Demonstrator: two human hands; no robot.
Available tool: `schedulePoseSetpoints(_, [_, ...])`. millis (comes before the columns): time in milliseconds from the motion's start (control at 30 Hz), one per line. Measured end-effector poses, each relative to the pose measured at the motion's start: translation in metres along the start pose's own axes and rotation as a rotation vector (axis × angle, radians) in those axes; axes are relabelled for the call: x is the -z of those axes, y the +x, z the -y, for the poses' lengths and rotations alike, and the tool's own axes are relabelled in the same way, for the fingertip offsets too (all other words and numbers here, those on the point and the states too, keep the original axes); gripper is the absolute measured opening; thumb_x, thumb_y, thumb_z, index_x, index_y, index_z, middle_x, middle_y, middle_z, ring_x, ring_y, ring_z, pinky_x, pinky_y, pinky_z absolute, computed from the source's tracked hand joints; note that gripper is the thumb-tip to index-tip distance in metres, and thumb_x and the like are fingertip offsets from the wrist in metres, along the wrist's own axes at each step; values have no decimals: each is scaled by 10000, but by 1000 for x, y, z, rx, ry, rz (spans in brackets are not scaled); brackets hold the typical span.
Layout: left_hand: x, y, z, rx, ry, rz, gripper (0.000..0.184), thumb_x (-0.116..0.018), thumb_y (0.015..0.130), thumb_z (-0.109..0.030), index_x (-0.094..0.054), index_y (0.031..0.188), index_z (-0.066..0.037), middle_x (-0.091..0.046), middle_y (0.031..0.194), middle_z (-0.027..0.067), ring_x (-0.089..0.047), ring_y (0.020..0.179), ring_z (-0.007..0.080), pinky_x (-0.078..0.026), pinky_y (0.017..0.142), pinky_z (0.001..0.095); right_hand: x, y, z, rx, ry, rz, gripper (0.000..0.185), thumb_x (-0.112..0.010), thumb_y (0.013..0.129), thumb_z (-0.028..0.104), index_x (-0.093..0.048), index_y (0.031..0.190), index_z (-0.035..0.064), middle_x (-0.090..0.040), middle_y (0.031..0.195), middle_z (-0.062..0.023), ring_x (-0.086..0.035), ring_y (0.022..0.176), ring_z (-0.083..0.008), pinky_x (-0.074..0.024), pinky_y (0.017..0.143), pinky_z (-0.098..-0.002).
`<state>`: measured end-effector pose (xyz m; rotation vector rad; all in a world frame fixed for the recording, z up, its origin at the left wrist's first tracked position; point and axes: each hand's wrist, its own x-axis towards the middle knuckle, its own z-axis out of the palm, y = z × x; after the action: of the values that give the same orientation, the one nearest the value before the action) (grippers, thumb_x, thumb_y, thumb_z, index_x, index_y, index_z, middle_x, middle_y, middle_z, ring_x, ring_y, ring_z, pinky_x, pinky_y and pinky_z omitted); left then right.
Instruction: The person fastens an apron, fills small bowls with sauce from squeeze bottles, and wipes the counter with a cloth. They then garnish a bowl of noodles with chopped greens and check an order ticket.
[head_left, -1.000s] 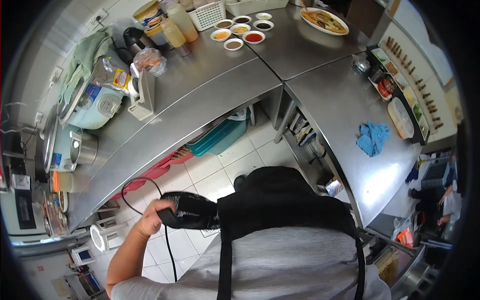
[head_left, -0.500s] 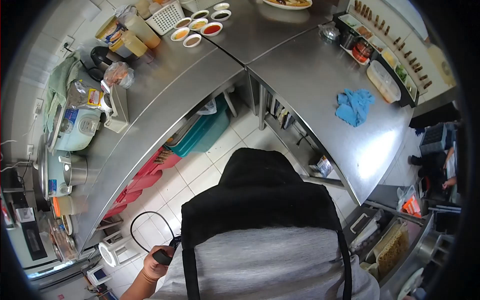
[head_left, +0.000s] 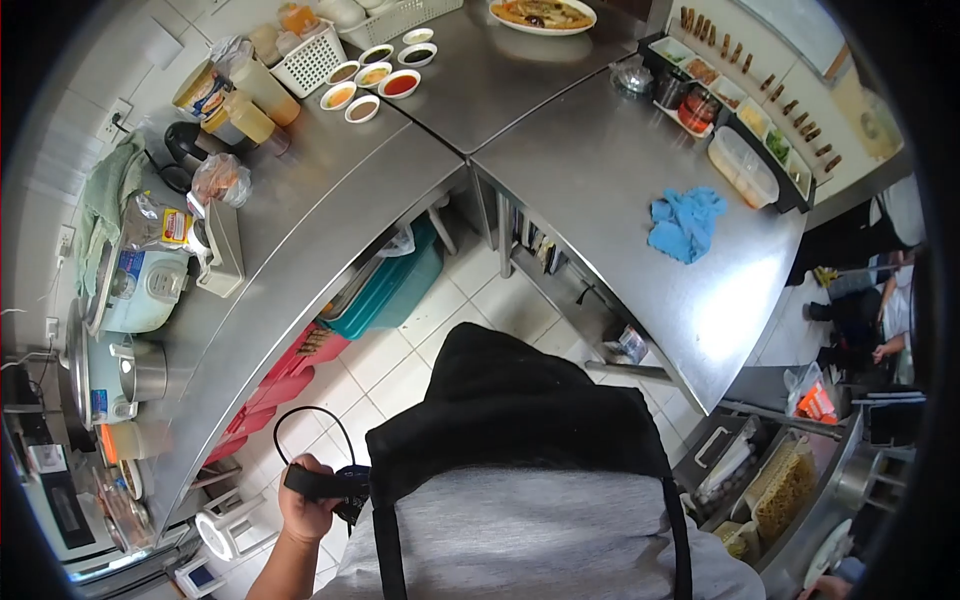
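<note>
My left hand (head_left: 308, 508) is at the lower left, beside my body, with its fingers closed round a black strap-like thing (head_left: 325, 484). A thin black cable (head_left: 312, 410) loops up above it. Some dark material hangs between the hand and my black apron (head_left: 520, 430). My right hand is out of view. On the steel counter ahead are several small sauce dishes (head_left: 400, 84) and an oval plate of food (head_left: 543, 14). A crumpled blue cloth (head_left: 686, 223) lies on the right counter.
Along the left counter stand bottles (head_left: 262, 92), a light blue cooker (head_left: 147, 290) and a metal pot (head_left: 143, 370). A tray of ingredients (head_left: 778, 150) lines the right counter's back. Other people (head_left: 880, 300) are at the far right. A white stool (head_left: 235, 525) stands lower left.
The view has swung, and the counters have shifted left. My left hand has moved down and closer to my body, still holding the black thing. More people show at the right.
</note>
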<state>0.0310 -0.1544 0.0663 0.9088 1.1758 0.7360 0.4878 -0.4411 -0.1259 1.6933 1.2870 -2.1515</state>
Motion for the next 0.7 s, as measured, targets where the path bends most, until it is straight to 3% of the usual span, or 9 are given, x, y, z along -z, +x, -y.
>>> schedulePoseSetpoints(200, [-16, 49, -6, -2, 75, -151, 261, -357, 828, -236, -417, 638, -68, -378, 501, 19, -350, 431, 118, -297, 422, 245, 19, -23, 25, -14, -15, 42, 206, -500, 728, 208, -556, 769, 14, -501, 601, -89, -477, 575, -191, -371, 538, -312])
schedulePoseSetpoints(367, [-16, 83, -14, -93, 351, -31, 278, -347, 837, -196, -408, 601, -63, -397, 466, 37, -450, 436, 152, -350, 438, 261, 29, -35, 46, -12, -19, 95, 205, -494, 730, 206, -562, 736, 14, -496, 566, -78, -469, 548, -182, -365, 518, -309])
schedulePoseSetpoints(400, [-23, 89, -24, -185, 403, -49, 259, -345, 831, -193, -399, 612, -66, -373, 459, 23, -409, 413, 129, -326, 408, 250, 28, -38, 50, -13, -18, 110, 205, -492, 731, 206, -563, 730, 14, -495, 559, -75, -467, 543, -180, -364, 514, -308])
schedulePoseSetpoints(467, [-26, 104, -40, -55, 42, -21, 263, -357, 842, -221, -396, 629, -71, -342, 458, 5, -352, 390, 104, -276, 369, 231, 25, -54, 60, -20, -18, 134, 207, -489, 732, 205, -566, 717, 14, -493, 545, -71, -464, 532, -177, -361, 506, -307])
schedulePoseSetpoints(500, [-32, 109, -42, -35, 83, -4, 277, -367, 851, -255, -395, 641, -77, -332, 463, -3, -327, 386, 95, -253, 361, 224, 33, -61, 73, -22, -24, 128, 207, -489, 732, 205, -566, 717, 14, -493, 545, -71, -464, 532, -177, -361, 506, -307])
schedulePoseSetpoints(567, [-46, 110, -35, 63, 98, 78, 338, -381, 869, -357, -390, 660, -92, -327, 483, -18, -304, 387, 83, -223, 355, 213, 54, -81, 111, -298, 46, 107, 126, -511, 724, 143, -518, 691, 22, -420, 494, -34, -397, 451, -147, -340, 458, -295])
schedulePoseSetpoints(600, [-55, 106, -30, 66, 142, 156, 349, -384, 866, -387, -389, 674, -96, -326, 492, -24, -294, 393, 75, -223, 358, 209, 58, -89, 119, -298, 43, 105, 126, -511, 724, 143, -518, 691, 22, -420, 494, -34, -397, 451, -147, -340, 458, -295])
schedulePoseSetpoints(667, [-70, 101, -30, 66, 115, 288, 350, -386, 866, -392, -395, 686, -92, -329, 502, -23, -292, 398, 70, -224, 363, 208, 60, -101, 128, -193, 474, -252, 48, -514, 722, 73, -475, 706, 51, -378, 483, -18, -372, 419, -133, -341, 438, -289])
schedulePoseSetpoints(700, [-73, 102, -27, 61, 109, 329, 349, -385, 866, -394, -398, 693, -92, -328, 508, -24, -288, 405, 68, -224, 368, 207, 61, -100, 129, -193, 473, -251, 48, -514, 722, 73, -475, 706, 51, -378, 483, -18, -372, 419, -133, -341, 438, -289])
